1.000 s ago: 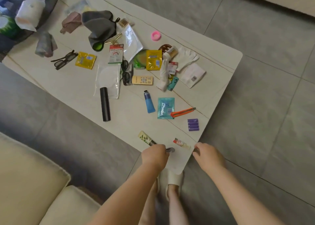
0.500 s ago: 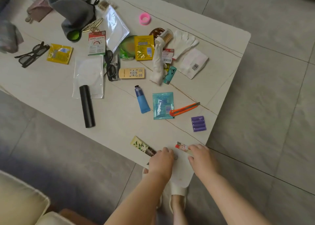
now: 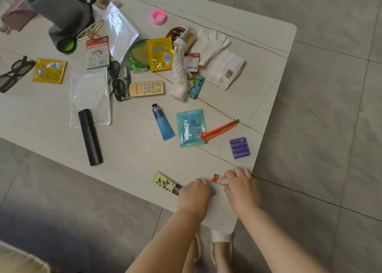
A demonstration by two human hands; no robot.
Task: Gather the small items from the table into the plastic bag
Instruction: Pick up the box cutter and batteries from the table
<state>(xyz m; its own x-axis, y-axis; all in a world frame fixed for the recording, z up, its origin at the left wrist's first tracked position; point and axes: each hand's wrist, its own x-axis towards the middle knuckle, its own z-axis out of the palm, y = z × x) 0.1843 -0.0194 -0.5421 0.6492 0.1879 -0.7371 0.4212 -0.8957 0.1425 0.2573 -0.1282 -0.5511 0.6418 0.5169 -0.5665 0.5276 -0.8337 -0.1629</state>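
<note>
The near corner of the pale stone table (image 3: 128,159) is crowded: the left hand (image 3: 194,196) and right hand (image 3: 241,188) sit close together, with a cream floral tube (image 3: 165,184) and a small red-capped lighter (image 3: 220,179) beside them. Bare tabletop lies between these and the purple battery pack (image 3: 239,147), orange utility knife (image 3: 219,130) and teal sachet (image 3: 191,127). A black cylinder (image 3: 90,137) bounds the open strip on the left; beyond it, the far half is densely cluttered.

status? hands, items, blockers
Right hand pinches lighter. Left hand curled beside floral tube, grip unclear. Clear zip bag lies far side. Nothing blocking.
</note>
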